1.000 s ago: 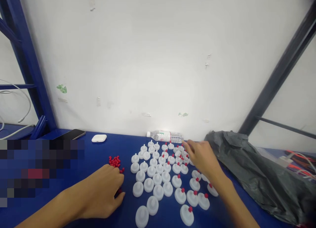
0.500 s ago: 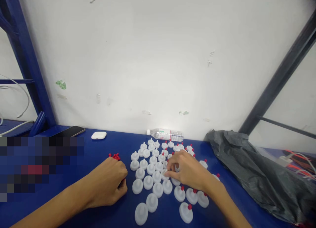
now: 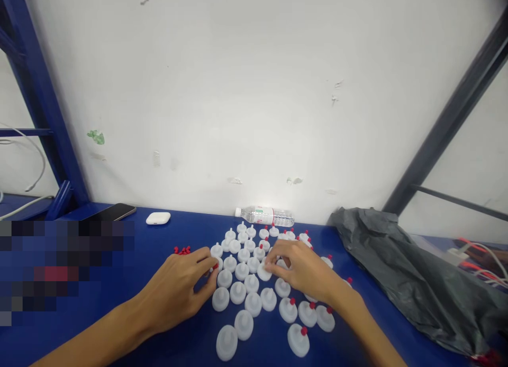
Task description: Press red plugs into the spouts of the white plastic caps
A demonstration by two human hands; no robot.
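Note:
My left hand (image 3: 184,282) pinches a small red cap (image 3: 215,266) between thumb and forefinger, close to the left edge of the white caps. Among the white pieces, my right hand (image 3: 296,263) has its thumb and fingertips closed on a round white nozzle cap (image 3: 264,272). Several bare white nozzle caps (image 3: 238,292) stand with their spouts up on the left and middle. To the right, several others, such as this white cap (image 3: 298,340), carry red tips. Behind my left hand lies a pile of loose red caps (image 3: 182,250), partly hidden by it.
A clear bottle (image 3: 265,216) lies on its side by the wall. A white earbud case (image 3: 158,218) and a phone (image 3: 115,212) rest at the back left of the blue table (image 3: 159,237). A dark plastic bag (image 3: 413,277) covers the right side.
My right hand has come from the far right group to the middle, onto a bare white cap. My left hand has left the red pile and moved right with a red cap.

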